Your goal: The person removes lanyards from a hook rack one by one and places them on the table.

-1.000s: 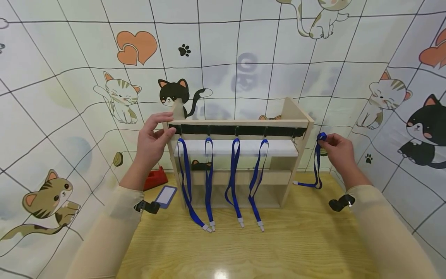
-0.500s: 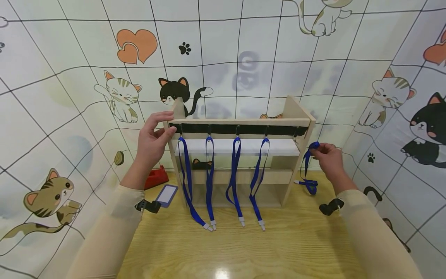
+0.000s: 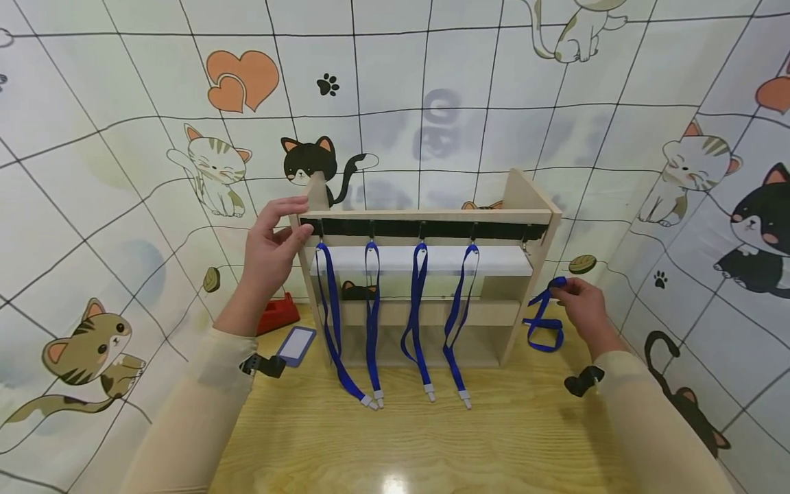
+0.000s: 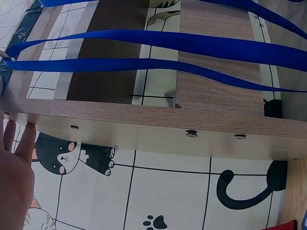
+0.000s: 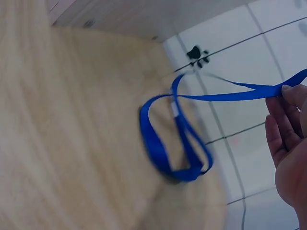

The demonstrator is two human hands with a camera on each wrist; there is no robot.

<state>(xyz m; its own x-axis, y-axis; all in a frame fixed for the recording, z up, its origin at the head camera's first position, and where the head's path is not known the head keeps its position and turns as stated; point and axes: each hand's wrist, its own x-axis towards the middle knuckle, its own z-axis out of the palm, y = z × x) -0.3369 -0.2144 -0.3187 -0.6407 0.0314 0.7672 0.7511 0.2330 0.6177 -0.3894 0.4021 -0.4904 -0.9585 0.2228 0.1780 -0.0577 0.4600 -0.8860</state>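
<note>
**Loose lanyard low by rack's R side**

Head view: L hand (image 3: 271,247) grips the rack (image 3: 426,218) at its top L corner, thumb in front, fingers over the top. Four lanyards (image 3: 415,309) hang from the black hook strip; the far-R hook looks bare, can't tell for sure. R hand (image 3: 580,305) pinches the loose lanyard (image 3: 543,322) at one end, just R of the rack's side; its loop sags onto the table (image 3: 432,439). Badge (image 3: 296,343) and a red item lie L of the rack.

L wrist view: palm and straight fingertips (image 4: 17,143) lie against the rack's edge; strap runs across above, apart from the hand.

R wrist view: blurred. Fingers (image 5: 288,124) nip the strap end; the rest curls on the table below-L, clip end inside the loop.

Doing it well, imo: keep the L hand bracing the rack, keep the pinch near the strap end, watch the loop doesn't twist or snag the rack.
</note>
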